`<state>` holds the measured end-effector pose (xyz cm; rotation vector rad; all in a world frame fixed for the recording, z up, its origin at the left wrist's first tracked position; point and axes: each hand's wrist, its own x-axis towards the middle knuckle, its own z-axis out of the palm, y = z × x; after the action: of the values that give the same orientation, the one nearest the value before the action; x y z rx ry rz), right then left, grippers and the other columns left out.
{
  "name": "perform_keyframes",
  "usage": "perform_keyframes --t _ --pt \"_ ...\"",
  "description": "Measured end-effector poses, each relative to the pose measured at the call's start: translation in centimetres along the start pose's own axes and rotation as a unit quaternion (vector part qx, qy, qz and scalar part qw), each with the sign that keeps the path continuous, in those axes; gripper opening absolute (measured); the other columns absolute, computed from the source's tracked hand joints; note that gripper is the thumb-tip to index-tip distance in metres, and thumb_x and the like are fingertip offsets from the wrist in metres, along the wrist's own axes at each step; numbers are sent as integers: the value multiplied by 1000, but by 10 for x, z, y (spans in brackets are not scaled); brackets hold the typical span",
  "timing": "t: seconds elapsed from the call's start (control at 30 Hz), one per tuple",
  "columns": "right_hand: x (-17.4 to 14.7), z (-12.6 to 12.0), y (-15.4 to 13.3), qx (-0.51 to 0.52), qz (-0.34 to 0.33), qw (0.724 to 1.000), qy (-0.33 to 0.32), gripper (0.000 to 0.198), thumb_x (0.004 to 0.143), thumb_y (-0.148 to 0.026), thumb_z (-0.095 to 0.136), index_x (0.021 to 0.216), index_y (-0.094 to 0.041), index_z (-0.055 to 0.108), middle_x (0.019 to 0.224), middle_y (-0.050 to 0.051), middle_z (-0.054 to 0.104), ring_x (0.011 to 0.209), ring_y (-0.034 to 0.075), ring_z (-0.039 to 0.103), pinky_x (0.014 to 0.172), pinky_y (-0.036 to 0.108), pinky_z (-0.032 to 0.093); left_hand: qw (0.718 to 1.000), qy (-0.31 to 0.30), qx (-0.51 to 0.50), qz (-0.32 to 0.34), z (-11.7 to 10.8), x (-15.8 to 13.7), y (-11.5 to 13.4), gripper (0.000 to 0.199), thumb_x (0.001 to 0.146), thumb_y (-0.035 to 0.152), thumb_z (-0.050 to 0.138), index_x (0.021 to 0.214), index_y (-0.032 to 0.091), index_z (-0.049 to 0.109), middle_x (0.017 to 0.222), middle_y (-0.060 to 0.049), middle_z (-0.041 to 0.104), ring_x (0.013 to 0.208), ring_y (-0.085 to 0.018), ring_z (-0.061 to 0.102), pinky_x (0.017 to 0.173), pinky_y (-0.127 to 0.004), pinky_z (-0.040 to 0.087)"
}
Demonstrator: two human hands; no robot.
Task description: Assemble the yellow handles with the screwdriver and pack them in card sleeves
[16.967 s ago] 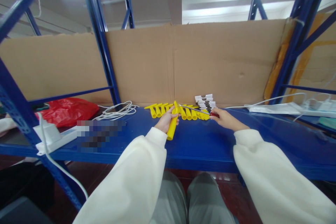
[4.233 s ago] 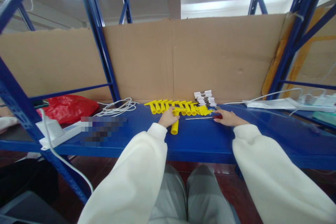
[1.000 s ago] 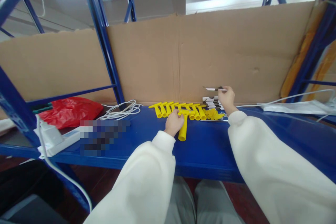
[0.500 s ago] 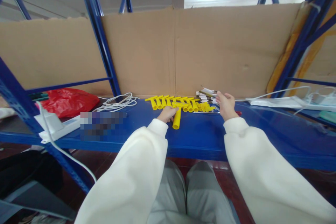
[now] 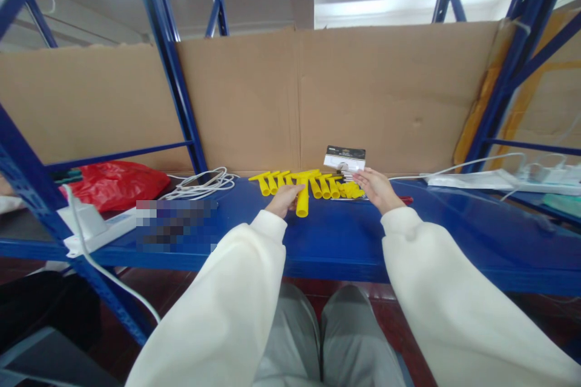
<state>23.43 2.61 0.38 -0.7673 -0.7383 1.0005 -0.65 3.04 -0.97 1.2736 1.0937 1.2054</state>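
Note:
My left hand (image 5: 285, 199) is closed on a yellow T-shaped tool with a hollow round handle (image 5: 302, 201), its handle end pointing toward me. In my right hand (image 5: 376, 188) a black-and-white header card (image 5: 345, 158) is pinched at its lower right corner and held up, tilted. Behind the left hand several more yellow T-shaped tools (image 5: 325, 187) lie in a row along the back of the blue shelf. A heap of small yellow pieces (image 5: 352, 190) lies between the row and my right hand. The stack of cards behind the held card is mostly hidden.
A cardboard panel (image 5: 240, 103) closes off the back of the blue shelf (image 5: 336, 242). To the left are a coiled white cable (image 5: 204, 182), a red plastic bag (image 5: 118, 184) and a white power strip (image 5: 106, 233). A red-handled tool (image 5: 406, 199) lies by my right wrist.
My right hand has taken a header card from the stack and brought it up, moving left. The left hand still holds the yellow tool, now turned slightly. The view has shifted slightly.

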Motion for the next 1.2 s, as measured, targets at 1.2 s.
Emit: perform_keyframes --t 1.2 --pt "-29 18 27 -156 9 964 -216 28 73 -28 85 66 -19 59 67 5 75 58 16 72 65 27 59 989 97 -115 3 4 11 -5 8 82 19 66 89 16 66 54 1 65 45 -12 61 45 -18 45"
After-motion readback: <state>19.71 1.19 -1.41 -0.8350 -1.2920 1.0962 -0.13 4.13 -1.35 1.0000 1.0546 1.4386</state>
